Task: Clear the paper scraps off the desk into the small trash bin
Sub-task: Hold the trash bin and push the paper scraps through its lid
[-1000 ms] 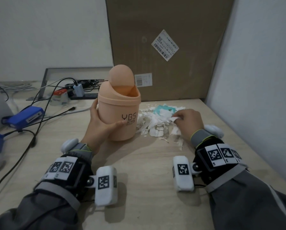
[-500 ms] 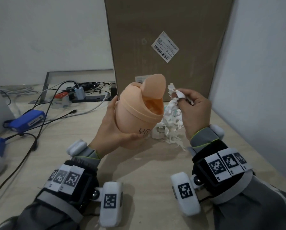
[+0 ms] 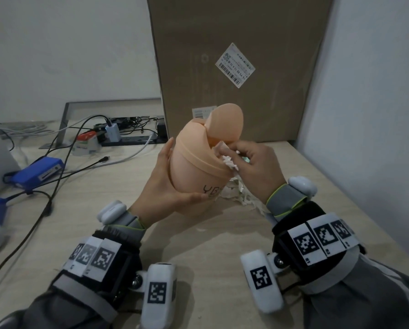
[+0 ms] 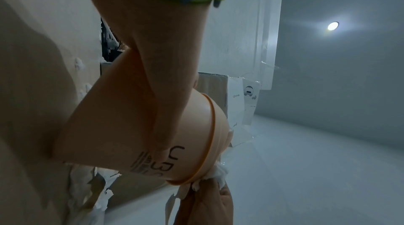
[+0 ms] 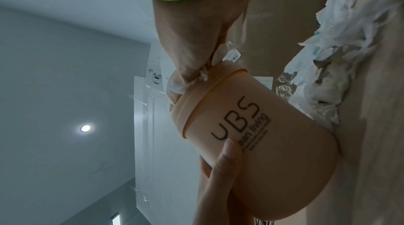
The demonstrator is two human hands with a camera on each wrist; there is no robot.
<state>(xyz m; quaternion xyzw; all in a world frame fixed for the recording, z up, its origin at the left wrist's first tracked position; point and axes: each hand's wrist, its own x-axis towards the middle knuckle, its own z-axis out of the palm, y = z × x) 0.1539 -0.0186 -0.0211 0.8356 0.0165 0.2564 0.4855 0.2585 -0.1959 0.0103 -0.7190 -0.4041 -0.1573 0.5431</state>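
Observation:
A small peach trash bin [image 3: 198, 162] [image 4: 122, 125] [image 5: 258, 142] with a swing lid [image 3: 227, 122] is tilted to the right, its base near the desk. My left hand [image 3: 168, 186] grips the bin's body from the left and below. My right hand [image 3: 253, 162] pinches a wad of white paper scraps [image 3: 229, 162] [image 5: 186, 81] [image 4: 216, 173] and holds it at the bin's opening, under the tipped lid. More paper scraps [image 3: 241, 195] [image 5: 328, 55] [image 4: 96, 199] lie in a heap on the desk beneath my right hand, partly hidden by it.
A tall cardboard box [image 3: 234, 55] stands against the back wall, right behind the bin. A white wall [image 3: 376, 115] bounds the desk on the right. Cables [image 3: 56, 162], a blue device [image 3: 37, 170] and a power strip [image 3: 132, 138] occupy the left side of the wooden desk [image 3: 198, 245].
My left hand lifted and tilted the bin to the right. My right hand picked up a bunch of scraps from the heap and brought them to the bin's opening.

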